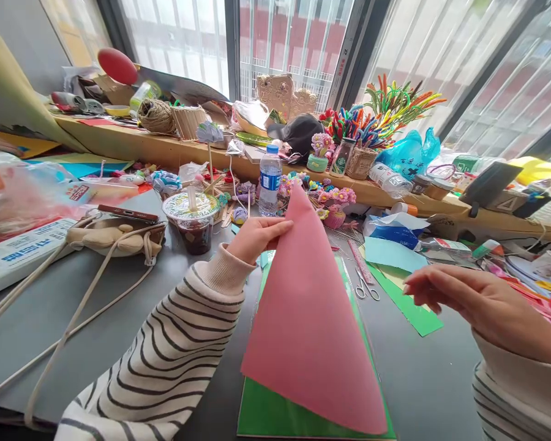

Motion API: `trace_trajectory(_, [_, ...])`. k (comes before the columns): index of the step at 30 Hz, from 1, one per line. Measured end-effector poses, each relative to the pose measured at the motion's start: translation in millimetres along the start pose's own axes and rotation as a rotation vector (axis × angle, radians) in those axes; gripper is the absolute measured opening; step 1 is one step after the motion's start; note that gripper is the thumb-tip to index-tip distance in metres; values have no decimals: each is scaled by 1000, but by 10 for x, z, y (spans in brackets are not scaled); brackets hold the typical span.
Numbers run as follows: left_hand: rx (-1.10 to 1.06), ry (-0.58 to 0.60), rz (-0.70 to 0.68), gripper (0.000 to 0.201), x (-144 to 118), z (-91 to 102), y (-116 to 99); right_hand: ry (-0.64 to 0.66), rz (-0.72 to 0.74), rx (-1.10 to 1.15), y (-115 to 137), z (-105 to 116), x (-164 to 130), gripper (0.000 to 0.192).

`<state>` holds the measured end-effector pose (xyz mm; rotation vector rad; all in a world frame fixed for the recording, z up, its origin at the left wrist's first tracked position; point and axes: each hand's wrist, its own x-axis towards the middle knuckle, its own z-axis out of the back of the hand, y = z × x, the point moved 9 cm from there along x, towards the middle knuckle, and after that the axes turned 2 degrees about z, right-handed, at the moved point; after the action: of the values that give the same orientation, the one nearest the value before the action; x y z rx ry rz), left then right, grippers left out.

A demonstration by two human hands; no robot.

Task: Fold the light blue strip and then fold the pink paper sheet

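Observation:
My left hand (259,240) pinches the edge of a pink sheet of paper (312,318) near its pointed top, between thumb and fingers. The sheet narrows upward like a cone or folded wedge, standing tilted over a green sheet (280,411) on the table. Off to the right, my right hand (482,306) hovers in the air, apart from the paper; its fingers are loosely bent and nothing shows in them. Between the pink paper and that hand lie scissors (366,290), a pink ruler (360,262) and green paper (411,306).
A lidded drink cup (195,223) and a water bottle (270,180) stand beyond my left hand. A small bag (114,239) with long cords and a phone (127,213) lie at left. Craft flowers, pipe cleaners (358,125) and clutter crowd the ledge (239,160) under the windows.

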<state>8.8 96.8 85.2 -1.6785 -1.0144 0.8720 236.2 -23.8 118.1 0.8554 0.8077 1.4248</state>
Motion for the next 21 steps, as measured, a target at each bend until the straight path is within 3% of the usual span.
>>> trace_trajectory(5, [191, 182, 15, 24, -70, -403, 69, -17, 78, 77, 234, -220, 343, 28])
trace_trajectory(9, [344, 287, -27, 28, -145, -598, 143, -35, 191, 207, 421, -398, 605, 30])
trace_trajectory(14, [425, 319, -117, 26, -198, -675, 114, -144, 200, 247, 403, -429, 829, 28])
trace_trajectory(21, [523, 452, -66, 24, -234, -723, 17, -108, 197, 420, 411, -463, 883, 17])
